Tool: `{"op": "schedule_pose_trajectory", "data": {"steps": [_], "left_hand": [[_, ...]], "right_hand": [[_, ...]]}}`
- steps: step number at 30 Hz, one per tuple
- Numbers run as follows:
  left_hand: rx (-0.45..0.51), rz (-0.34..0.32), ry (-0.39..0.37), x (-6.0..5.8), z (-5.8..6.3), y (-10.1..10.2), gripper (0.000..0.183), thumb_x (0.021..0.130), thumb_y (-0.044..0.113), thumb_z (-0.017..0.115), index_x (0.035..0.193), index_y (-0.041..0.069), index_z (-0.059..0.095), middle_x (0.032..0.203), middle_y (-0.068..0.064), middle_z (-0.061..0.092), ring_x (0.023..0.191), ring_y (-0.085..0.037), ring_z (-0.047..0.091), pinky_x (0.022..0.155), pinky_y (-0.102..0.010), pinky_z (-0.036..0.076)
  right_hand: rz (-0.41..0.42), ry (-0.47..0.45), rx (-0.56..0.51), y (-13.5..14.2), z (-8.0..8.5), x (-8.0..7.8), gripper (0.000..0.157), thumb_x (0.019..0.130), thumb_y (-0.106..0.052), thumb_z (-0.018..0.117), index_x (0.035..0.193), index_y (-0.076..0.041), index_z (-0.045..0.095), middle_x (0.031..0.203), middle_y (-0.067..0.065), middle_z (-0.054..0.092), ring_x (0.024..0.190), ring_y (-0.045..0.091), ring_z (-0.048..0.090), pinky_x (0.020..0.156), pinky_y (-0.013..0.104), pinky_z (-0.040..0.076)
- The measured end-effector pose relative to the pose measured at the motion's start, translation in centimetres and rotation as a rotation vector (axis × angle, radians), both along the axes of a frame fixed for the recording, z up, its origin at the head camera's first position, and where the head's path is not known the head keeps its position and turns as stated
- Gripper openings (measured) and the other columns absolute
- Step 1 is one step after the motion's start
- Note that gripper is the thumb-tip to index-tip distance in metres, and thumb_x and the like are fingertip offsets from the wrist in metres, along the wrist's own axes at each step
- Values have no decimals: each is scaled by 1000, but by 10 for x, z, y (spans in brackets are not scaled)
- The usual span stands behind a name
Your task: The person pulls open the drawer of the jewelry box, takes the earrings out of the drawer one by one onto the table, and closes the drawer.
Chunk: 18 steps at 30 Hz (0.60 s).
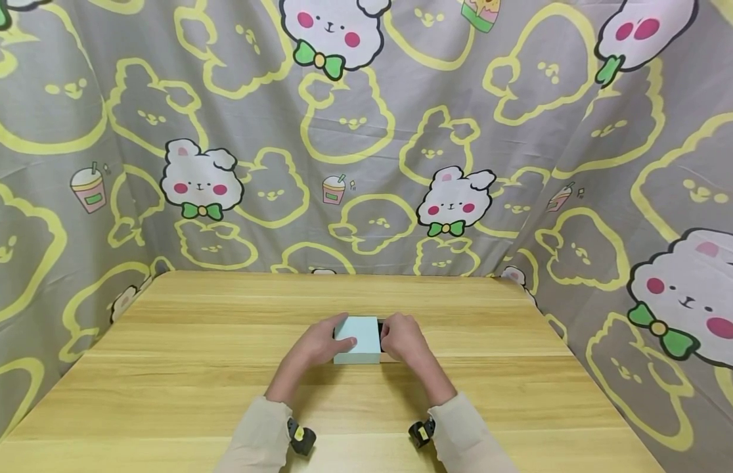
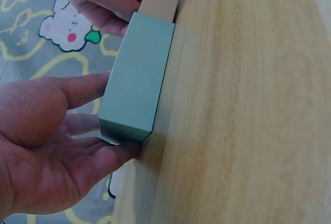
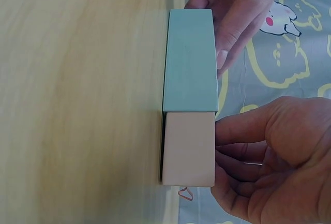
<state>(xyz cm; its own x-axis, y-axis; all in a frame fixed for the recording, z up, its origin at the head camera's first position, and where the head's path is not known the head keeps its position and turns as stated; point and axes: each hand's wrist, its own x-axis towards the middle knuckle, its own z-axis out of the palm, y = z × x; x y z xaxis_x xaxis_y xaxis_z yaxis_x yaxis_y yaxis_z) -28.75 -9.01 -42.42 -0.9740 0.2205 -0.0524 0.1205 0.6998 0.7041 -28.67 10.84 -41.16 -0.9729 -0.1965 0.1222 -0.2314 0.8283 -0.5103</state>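
Observation:
A pale mint-green box sleeve [image 1: 357,336] lies on the table with a pinkish drawer [image 3: 189,149] drawn partly out of its right end. The drawer's inside looks dark from above. My left hand [image 1: 320,340] grips the sleeve's left end, its thumb on the top face and fingers at the end and far side. At the drawer's outer part is my right hand [image 1: 403,336], fingers curled against its upper edge; some fingertips are hidden. A small pink ribbon loop [image 3: 186,194] sticks out from the drawer's end.
The box rests on a light wood-grain table [image 1: 224,394]. A grey curtain [image 1: 355,177] with yellow outlines and white cartoon animals hangs behind and along both sides of it. Dark wrist cameras sit below both sleeve cuffs.

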Motion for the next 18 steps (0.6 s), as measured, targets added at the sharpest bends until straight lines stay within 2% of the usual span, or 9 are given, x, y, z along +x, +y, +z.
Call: {"op": "schedule_pose_trajectory", "data": {"steps": [8,18], "left_hand": [[0,8,-11,0,0,1,66,96,32,71,153,10,45,150,-21,51,131,-35,53,107,-55,44],[4,7,-12,0,-1,1,66,96,33,71,153,11,45,151,-20,51,131,-35,52,107,-55,44]], "right_hand": [[8,-7,-17,2,-2,-1,28,79,11,57,61,-8,64,57,-1,55,53,13,44,50,24,36],[2,-95,-108,7,1,-1,26,83,10,61,63,-7,64,58,0,55,54,14,44,53,26,38]]}}
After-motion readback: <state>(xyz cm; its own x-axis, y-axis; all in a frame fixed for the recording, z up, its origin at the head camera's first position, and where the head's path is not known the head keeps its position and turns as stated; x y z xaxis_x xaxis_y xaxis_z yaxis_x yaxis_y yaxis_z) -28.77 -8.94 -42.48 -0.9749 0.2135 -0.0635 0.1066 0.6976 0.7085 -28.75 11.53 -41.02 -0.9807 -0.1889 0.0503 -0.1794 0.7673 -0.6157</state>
